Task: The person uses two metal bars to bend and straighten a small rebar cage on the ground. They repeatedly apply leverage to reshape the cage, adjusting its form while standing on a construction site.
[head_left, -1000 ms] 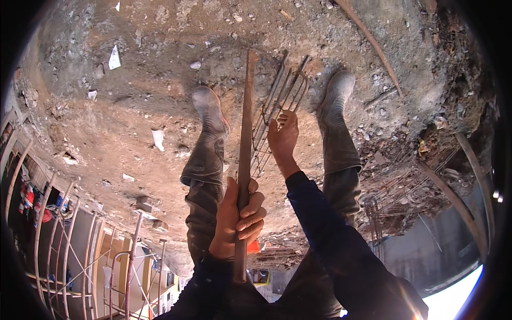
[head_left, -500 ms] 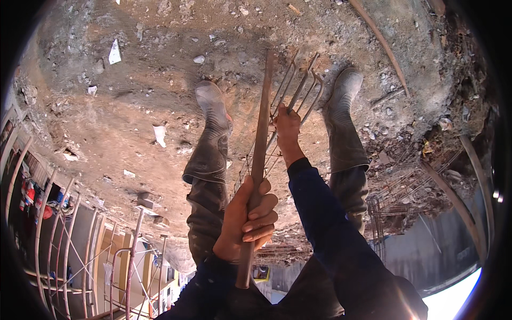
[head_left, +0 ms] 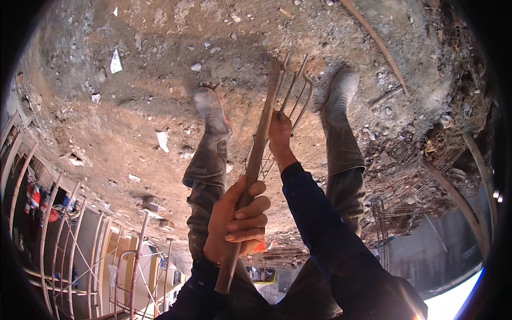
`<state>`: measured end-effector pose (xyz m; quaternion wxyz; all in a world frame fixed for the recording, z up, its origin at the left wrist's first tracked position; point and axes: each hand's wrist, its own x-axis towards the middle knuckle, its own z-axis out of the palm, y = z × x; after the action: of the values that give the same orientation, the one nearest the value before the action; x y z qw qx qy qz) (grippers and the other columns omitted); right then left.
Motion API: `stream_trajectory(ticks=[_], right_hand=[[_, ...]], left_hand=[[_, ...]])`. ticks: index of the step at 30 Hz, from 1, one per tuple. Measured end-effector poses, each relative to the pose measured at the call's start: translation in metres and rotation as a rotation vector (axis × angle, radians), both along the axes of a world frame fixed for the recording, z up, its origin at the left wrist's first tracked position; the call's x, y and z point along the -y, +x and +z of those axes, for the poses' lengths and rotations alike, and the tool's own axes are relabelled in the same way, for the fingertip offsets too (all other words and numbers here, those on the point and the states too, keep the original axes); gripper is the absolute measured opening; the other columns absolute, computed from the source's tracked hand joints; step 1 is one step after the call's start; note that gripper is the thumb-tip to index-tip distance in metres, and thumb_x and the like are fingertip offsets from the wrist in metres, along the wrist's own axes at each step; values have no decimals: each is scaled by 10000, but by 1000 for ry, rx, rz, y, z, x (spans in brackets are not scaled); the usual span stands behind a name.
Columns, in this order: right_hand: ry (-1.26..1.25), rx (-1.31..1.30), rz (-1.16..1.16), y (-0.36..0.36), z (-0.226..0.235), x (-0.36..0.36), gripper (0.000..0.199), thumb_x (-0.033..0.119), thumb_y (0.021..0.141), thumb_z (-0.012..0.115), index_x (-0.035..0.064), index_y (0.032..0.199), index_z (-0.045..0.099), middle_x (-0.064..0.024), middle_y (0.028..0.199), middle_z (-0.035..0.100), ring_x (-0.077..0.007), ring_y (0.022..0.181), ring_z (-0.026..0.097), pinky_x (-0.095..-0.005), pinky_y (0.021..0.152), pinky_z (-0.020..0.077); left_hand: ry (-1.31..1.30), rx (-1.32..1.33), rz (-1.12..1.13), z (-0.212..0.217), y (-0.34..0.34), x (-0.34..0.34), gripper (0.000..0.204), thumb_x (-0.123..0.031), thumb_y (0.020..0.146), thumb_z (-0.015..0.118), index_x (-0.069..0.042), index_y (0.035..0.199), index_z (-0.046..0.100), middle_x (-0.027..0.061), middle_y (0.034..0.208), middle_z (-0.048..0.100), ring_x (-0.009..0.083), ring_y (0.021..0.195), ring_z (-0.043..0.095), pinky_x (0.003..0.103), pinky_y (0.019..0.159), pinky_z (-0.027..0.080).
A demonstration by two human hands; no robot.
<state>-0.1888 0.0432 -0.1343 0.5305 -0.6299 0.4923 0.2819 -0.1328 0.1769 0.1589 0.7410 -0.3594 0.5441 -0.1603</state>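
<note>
- Where the left hand [head_left: 234, 221] wraps it, a long rusty bar [head_left: 255, 165] runs up the middle of the view, its far end reaching the dirt between the two boots.
- The left hand is closed round the lower part of the bar, fingers curled over the front and thumb at the top; the bar's near end sticks out below the fist.
- Just right of the bar stands a small cage of thin steel rods [head_left: 292, 93], their upper ends bent into hooks.
- The right hand [head_left: 278, 133] is at the cage, seemingly clasped on the rods, though the fingers are turned away and the grip itself cannot be made out; the dark blue sleeve [head_left: 325, 229] leads back from it to the lower edge.
- The left boot [head_left: 210, 114] and the right boot [head_left: 341, 93], both dusty grey, stand on either side of the bar and rods.
- The ground [head_left: 133, 80] is bare packed earth with small stones and scraps of white paper [head_left: 116, 62].
- At the lower left, scaffold tubes [head_left: 74, 240] curve along the rim.
- At the right, tangled rebar [head_left: 405, 197] lies among rubble.
</note>
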Motion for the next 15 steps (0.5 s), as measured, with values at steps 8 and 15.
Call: stream_trajectory(ticks=[8,15], right_hand=[[-18,33,113,-2,-9,3,396,294,998,589,-53,807,609,-190,672,618,-333,655,625,-480,637,454],[-1,-61,580,13,0,27,352,287,951,590,-54,1018,644,-262,966,710,-421,982,689,-485,847,528]], left_hand=[[87,-1,-40,4,38,18,375,-369,1123,313,-24,1026,425,40,664,423,104,453,531,212,342,515],[147,-40,-165,-2,61,33,378,-359,1118,377,-20,996,493,-1,656,387,55,427,383,184,293,381]])
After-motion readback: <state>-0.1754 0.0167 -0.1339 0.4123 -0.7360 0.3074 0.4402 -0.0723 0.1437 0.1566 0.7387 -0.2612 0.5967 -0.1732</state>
